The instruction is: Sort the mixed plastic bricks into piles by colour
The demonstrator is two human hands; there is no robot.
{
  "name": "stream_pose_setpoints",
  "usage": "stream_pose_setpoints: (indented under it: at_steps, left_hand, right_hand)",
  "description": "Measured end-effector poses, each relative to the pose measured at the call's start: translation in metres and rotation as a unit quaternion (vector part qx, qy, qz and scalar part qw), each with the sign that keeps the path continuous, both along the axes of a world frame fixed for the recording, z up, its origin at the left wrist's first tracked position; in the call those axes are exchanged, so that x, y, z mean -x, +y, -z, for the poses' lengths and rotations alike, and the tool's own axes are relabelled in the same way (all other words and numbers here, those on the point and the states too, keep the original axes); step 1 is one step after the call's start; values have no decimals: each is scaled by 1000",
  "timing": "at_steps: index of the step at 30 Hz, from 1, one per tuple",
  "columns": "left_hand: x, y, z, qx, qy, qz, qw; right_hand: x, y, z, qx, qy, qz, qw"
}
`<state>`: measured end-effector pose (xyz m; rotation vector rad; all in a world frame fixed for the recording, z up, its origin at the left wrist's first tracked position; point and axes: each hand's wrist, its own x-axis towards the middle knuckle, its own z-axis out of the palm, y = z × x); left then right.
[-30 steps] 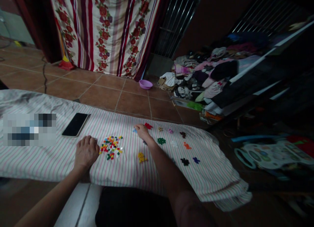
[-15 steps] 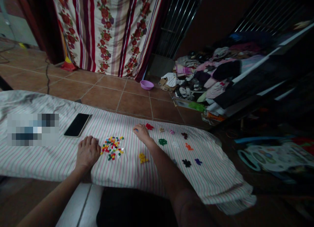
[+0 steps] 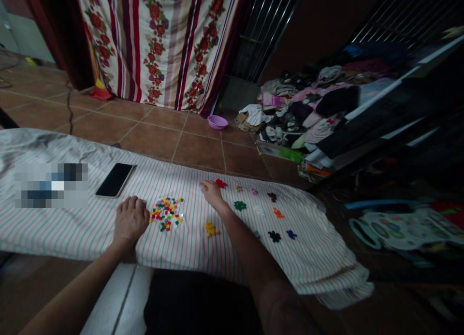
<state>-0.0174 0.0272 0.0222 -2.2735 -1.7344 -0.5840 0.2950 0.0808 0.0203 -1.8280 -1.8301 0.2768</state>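
Observation:
My left hand [image 3: 131,219] lies palm down on the striped cloth with its fingers stretched out, at the left edge of a mixed heap of small coloured pieces [image 3: 167,213]. Farther out, my right hand [image 3: 212,194] is low over the cloth, fingers drawn together, just left of a red pile [image 3: 221,183]. A bit of blue shows at its fingertips; I cannot tell whether it is held or lies on the cloth. Small one-colour piles surround my right arm: yellow [image 3: 210,229], green [image 3: 239,206], white [image 3: 259,210], orange [image 3: 278,212], black [image 3: 274,236] and others.
A dark-screened phone [image 3: 115,180] rests on the striped cloth [image 3: 163,250] left of the heap, beside a blurred-out patch. Beyond the table edge are a purple basin [image 3: 217,123], a floral curtain [image 3: 155,45] and heaped clothes [image 3: 300,103].
My right hand has shifted slightly to the right, closer to the red pile. The left hand stays in place, and the whole view has tilted a little.

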Motion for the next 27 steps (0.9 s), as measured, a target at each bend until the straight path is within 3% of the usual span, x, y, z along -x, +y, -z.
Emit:
stream_pose_setpoints:
  at_steps: [6, 14, 19, 27]
  left_hand:
    - [0, -1, -5, 27, -20, 1, 999]
    - [4, -2, 0, 19, -12, 4, 1000]
    - [8, -11, 0, 35, -17, 7, 999]
    - [13, -30, -4, 29, -75, 36, 996]
  right_hand:
    - [5, -34, -13, -56, 70, 33, 995]
    - [45, -121, -20, -55, 137, 26, 989]
    - [75, -177, -8, -21, 130, -4, 991]
    - [62, -239, 22, -61, 121, 140, 981]
